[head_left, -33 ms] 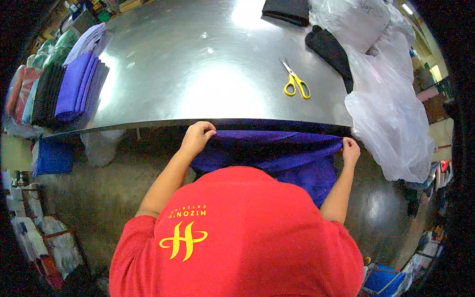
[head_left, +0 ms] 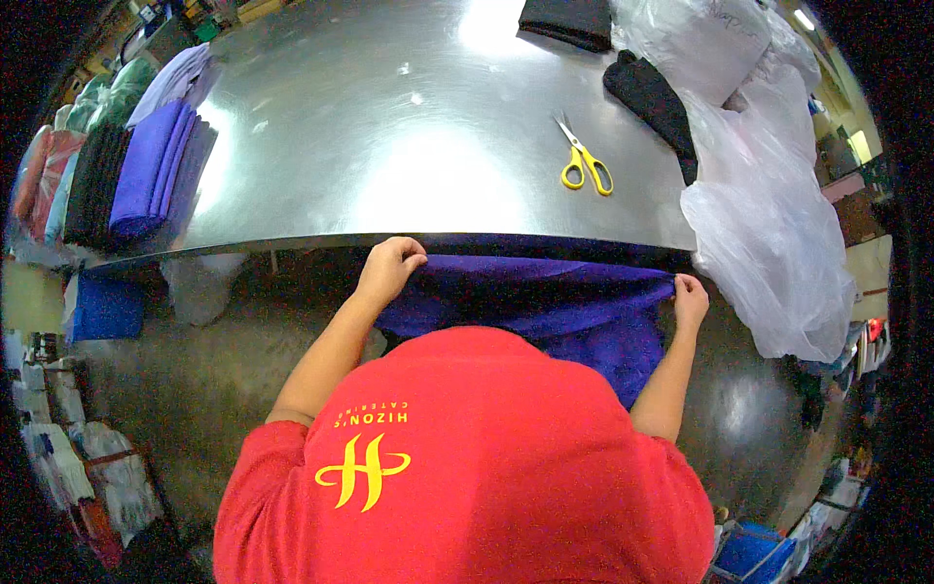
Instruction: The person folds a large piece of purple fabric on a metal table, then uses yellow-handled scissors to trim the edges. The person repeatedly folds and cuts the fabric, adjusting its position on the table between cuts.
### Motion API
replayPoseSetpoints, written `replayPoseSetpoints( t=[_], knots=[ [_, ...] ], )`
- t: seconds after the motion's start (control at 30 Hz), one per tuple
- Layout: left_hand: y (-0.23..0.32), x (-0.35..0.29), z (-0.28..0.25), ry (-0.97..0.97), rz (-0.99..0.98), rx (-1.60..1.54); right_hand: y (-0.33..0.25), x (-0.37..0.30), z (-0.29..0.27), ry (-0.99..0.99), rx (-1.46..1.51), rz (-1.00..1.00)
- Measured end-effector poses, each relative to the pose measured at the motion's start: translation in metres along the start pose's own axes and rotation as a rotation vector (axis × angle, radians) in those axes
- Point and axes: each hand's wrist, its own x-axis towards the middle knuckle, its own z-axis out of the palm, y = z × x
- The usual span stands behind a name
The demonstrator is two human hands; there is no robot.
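Note:
A purple cloth (head_left: 608, 346) hangs between my hands, just off the near edge of the metal table, and drops down in front of me. My left hand (head_left: 392, 268) pinches its upper edge on the left, close to the table edge. At the right, my right hand (head_left: 691, 300) grips a corner of the cloth between thumb and fingers. The upper edge runs fairly taut from hand to hand, with loose folds below. My red shirt hides the lower middle of the cloth.
Yellow-handled scissors (head_left: 585, 156) lie slightly open on the metal table (head_left: 321, 146). Folded purple cloths (head_left: 146, 175) and black cloths (head_left: 92, 195) stand at the left. Translucent plastic bags (head_left: 769, 234) drape over the right edge, beside a dark bundle (head_left: 650, 102) and folded black cloth (head_left: 569, 24).

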Motion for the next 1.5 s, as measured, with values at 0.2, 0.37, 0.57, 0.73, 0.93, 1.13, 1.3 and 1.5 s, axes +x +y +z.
replayPoseSetpoints(
  t=[0.2, 0.37, 0.57, 0.73, 0.93, 1.13, 1.3, 1.5],
  knots=[
    [0.013, 0.005, 0.000, 0.088, 0.127, 0.093, 0.024, -0.003, 0.006, 0.013, -0.027, 0.016],
    [0.011, 0.007, 0.001, 0.316, 0.388, 0.282, 0.016, 0.000, 0.000, -0.029, 0.017, 0.063],
    [-0.018, -0.013, -0.014, 0.240, 0.312, 0.390, -0.009, -0.027, 0.008, -0.058, -0.110, -0.056],
    [-0.032, -0.033, -0.028, 0.255, 0.264, 0.425, -0.014, -0.043, 0.022, -0.083, -0.121, -0.132],
    [-0.028, -0.034, -0.026, 0.252, 0.270, 0.451, -0.013, -0.034, 0.027, -0.141, -0.033, -0.062],
    [-0.014, -0.029, -0.024, 0.351, 0.279, 0.333, -0.021, -0.028, 0.018, -0.062, -0.025, -0.016],
    [0.003, -0.009, -0.017, 0.261, 0.292, 0.251, -0.017, -0.010, 0.002, 0.082, -0.120, -0.113],
    [0.024, 0.009, 0.002, 0.186, 0.337, 0.128, -0.008, 0.020, -0.012, 0.157, -0.238, 0.004]
  ],
)
